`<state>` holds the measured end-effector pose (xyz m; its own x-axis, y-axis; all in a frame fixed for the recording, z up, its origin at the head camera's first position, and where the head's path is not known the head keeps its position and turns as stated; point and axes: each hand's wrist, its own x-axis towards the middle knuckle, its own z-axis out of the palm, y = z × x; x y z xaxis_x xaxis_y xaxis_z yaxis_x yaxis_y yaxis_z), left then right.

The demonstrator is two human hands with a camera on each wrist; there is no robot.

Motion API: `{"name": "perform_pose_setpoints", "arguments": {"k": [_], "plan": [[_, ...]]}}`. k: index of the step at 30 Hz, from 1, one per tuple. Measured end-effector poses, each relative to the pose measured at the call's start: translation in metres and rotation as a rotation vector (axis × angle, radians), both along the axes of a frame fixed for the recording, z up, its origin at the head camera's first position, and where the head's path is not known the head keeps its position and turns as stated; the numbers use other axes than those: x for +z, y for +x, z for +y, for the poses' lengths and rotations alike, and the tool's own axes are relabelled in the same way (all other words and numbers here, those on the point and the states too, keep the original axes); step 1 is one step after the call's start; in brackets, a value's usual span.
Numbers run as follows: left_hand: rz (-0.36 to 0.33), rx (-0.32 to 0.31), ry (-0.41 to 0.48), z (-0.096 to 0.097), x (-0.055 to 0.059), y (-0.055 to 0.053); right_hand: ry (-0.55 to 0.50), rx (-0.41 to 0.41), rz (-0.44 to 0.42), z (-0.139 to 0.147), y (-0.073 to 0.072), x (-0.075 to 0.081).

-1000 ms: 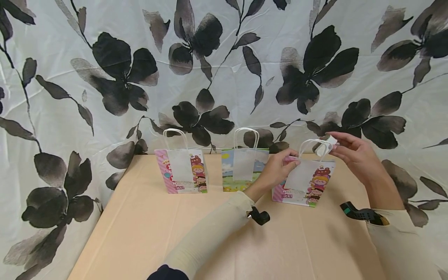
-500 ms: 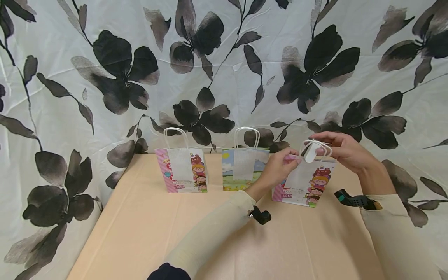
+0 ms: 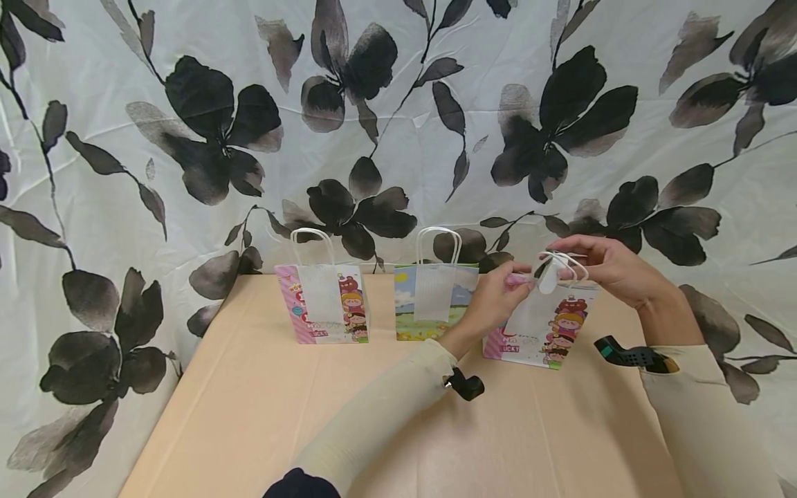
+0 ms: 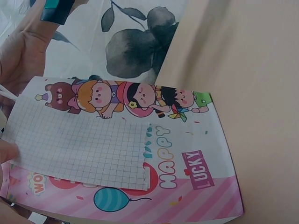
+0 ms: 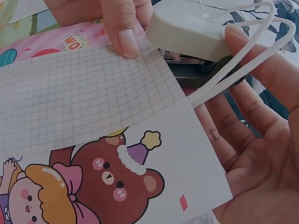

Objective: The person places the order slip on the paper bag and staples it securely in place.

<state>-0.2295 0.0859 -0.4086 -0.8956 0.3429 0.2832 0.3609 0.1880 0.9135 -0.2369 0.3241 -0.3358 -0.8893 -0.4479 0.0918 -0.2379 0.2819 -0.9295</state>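
Observation:
At the right of the head view stands a pink and white paper gift bag [image 3: 566, 332] printed with cartoon figures, tilted slightly. My left hand [image 3: 492, 301] pinches its top edge together with a sheet of grid paper [image 4: 88, 144] lying against the front; the thumb presses on the sheet in the right wrist view. My right hand [image 3: 623, 273] holds a small white stapler [image 5: 191, 30] between thumb and fingers. The stapler's front end is at the bag's top rim, beside my left thumb, with the white cord handles [image 5: 252, 56] looping around my right fingers. Whether its jaws touch the paper I cannot tell.
Another pink gift bag [image 3: 292, 304] stands at left and a meadow-print bag [image 3: 405, 304] in the middle, each with a white sheet on its front. All are on a light tan table [image 3: 261, 415] before a flower-patterned cloth [image 3: 436, 159].
My right hand has moved left, bringing the stapler from right of the handles to the bag's top edge near my left thumb. My left hand has stayed nearly still.

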Motion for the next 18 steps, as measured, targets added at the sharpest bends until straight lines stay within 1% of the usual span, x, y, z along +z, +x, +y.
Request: {"name": "perform_pose_setpoints", "arguments": {"k": [4, 9, 11, 16, 18], "plan": [[0.004, -0.012, -0.002, -0.0004, 0.0006, 0.0001, -0.013, -0.004, 0.001, 0.0006, -0.0007, -0.0016], [0.036, -0.019, -0.012, -0.0007, 0.0021, 0.0001, -0.061, 0.041, 0.003, 0.0010, -0.0028, -0.0027], [0.042, -0.021, -0.019, -0.0004, 0.0025, 0.0001, -0.038, 0.035, 0.010, -0.0002, -0.0025, -0.0022], [0.051, -0.016, -0.033, -0.0001, 0.0024, -0.0008, 0.061, 0.009, 0.036, -0.0037, -0.0009, -0.0007], [0.049, -0.013, -0.037, -0.0004, 0.0022, -0.0011, 0.083, 0.015, 0.051, -0.0036, -0.0009, -0.0013]]}}
